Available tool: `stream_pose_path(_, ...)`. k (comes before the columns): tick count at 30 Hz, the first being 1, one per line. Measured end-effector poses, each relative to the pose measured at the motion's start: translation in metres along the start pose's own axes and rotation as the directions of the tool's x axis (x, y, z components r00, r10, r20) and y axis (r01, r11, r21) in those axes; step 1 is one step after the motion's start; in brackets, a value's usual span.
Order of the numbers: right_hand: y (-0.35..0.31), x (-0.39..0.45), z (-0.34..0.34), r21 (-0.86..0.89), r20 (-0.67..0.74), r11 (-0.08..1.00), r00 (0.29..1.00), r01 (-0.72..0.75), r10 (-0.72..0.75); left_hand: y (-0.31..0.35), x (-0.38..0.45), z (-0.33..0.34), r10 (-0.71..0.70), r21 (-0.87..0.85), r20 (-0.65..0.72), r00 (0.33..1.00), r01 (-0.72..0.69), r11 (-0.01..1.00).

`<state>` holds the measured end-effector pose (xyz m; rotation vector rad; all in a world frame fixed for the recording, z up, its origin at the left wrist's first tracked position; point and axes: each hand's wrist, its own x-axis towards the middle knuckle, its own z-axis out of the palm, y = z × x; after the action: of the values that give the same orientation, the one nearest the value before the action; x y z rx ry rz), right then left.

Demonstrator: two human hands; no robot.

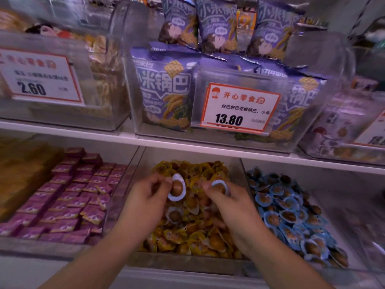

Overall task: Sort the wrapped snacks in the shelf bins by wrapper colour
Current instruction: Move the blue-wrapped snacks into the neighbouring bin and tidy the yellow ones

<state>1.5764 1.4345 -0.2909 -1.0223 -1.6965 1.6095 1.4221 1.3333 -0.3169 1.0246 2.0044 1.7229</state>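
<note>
Both my hands are over the middle clear bin (143,157), which is full of yellow-wrapped snacks (198,236). My left hand (145,197) pinches a blue-rimmed wrapped snack (177,189) with a brown centre, held upright above the yellow pile. My right hand (225,199) pinches a second blue-rimmed snack (219,185). One more pale-rimmed snack (174,215) lies among the yellow ones below my left hand. The bin to the right holds blue-wrapped snacks (291,215).
Pink-purple square packets (68,197) fill the bin on the left. The white shelf board (187,144) above carries clear bins of purple crisp bags (166,90) with a price card (239,107) reading 13.80. Another price card (39,76) hangs at the upper left.
</note>
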Motion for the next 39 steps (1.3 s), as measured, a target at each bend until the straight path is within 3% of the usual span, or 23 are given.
stream_pose_path(2, -0.007, -0.008, 0.004, 0.307, 0.217, 0.903, 0.946, -0.301, 0.241, 0.009, -0.007, 0.007, 0.141, 0.051, 0.017, 0.990, -0.141, 0.989)
stream_pose_path(3, -0.010, -0.011, 0.005, 0.376, 0.307, 0.854, 0.918, -0.360, 0.252, 0.015, -0.011, 0.012, 0.214, 0.082, 0.023, 0.976, -0.216, 0.973)
stream_pose_path(4, -0.013, -0.015, 0.004, 0.410, 0.355, 0.838, 0.909, -0.360, 0.217, 0.022, -0.014, 0.018, 0.276, 0.104, 0.032, 0.961, -0.277, 0.955)
stream_pose_path(6, -0.016, -0.020, -0.002, 0.419, 0.323, 0.870, 0.938, -0.262, 0.127, 0.033, -0.018, 0.028, 0.332, 0.107, 0.049, 0.942, -0.335, 0.936)
stream_pose_path(10, -0.022, -0.017, -0.044, 0.341, 0.109, 0.940, 0.994, -0.017, -0.022, 0.043, -0.015, 0.039, 0.244, -0.084, 0.176, 0.954, -0.233, 0.969)
stream_pose_path(12, -0.024, -0.008, -0.077, 0.237, -0.026, 0.970, 0.998, 0.059, -0.055, 0.035, -0.006, 0.038, 0.193, -0.027, 0.207, 0.959, -0.192, 0.981)
stream_pose_path(14, -0.022, 0.006, -0.113, -0.119, -0.175, 0.986, 0.975, 0.117, -0.137, 0.019, 0.009, 0.028, 0.152, 0.226, 0.231, 0.961, -0.205, 0.952)
stream_pose_path(15, -0.017, 0.014, -0.131, -0.376, -0.214, 0.922, 0.958, 0.098, -0.189, 0.011, 0.015, 0.023, 0.106, 0.360, 0.252, 0.962, -0.195, 0.912)
stream_pose_path(16, -0.010, 0.021, -0.146, -0.615, -0.222, 0.788, 0.952, 0.033, -0.213, 0.003, 0.020, 0.017, 0.048, 0.453, 0.271, 0.961, -0.171, 0.875)
stream_pose_path(18, 0.002, 0.027, -0.163, -0.842, -0.223, 0.538, 0.936, -0.043, -0.273, -0.009, 0.026, 0.008, -0.059, 0.594, 0.302, 0.952, -0.139, 0.792)
stream_pose_path(19, 0.004, 0.027, -0.164, -0.851, -0.226, 0.524, 0.919, -0.026, -0.322, -0.011, 0.027, 0.005, -0.105, 0.667, 0.319, 0.942, -0.144, 0.731)
stream_pose_path(22, 0.004, 0.019, -0.145, -0.724, -0.219, 0.668, 0.860, 0.174, -0.461, -0.017, 0.024, 0.006, -0.173, 0.781, 0.416, 0.893, -0.254, 0.570)
stream_pose_path(25, -0.004, 0.005, -0.109, -0.711, -0.073, 0.553, 0.736, 0.435, -0.673, -0.021, 0.020, 0.015, -0.133, 0.806, 0.518, 0.845, -0.431, 0.406)
stream_pose_path(28, -0.007, -0.010, -0.075, -0.671, 0.117, 0.431, 0.660, 0.604, -0.742, -0.020, 0.019, 0.018, -0.124, 0.844, 0.478, 0.870, -0.415, 0.339)
stream_pose_path(30, -0.005, -0.014, -0.059, -0.664, 0.278, 0.351, 0.654, 0.660, -0.704, -0.013, 0.017, 0.016, -0.064, 0.856, 0.440, 0.895, -0.397, 0.331)
stream_pose_path(32, -0.007, -0.013, -0.050, -0.629, 0.406, 0.353, 0.680, 0.693, -0.610, 0.001, 0.012, 0.009, 0.054, 0.806, 0.340, 0.939, -0.320, 0.499)
stream_pose_path(35, -0.008, -0.007, -0.034, -0.612, 0.492, 0.459, 0.764, 0.644, -0.417, 0.025, 0.003, -0.015, 0.227, 0.601, 0.123, 0.966, -0.254, 0.758)
stream_pose_path(37, 0.000, 0.003, -0.016, -0.636, 0.585, 0.471, 0.780, 0.611, -0.222, 0.036, -0.005, -0.036, 0.351, 0.524, 0.049, 0.935, -0.324, 0.788)
stream_pose_path(39, 0.014, 0.016, 0.006, -0.732, 0.633, 0.358, 0.773, 0.580, 0.041, 0.038, -0.011, -0.054, 0.441, 0.572, 0.046, 0.897, -0.385, 0.724)
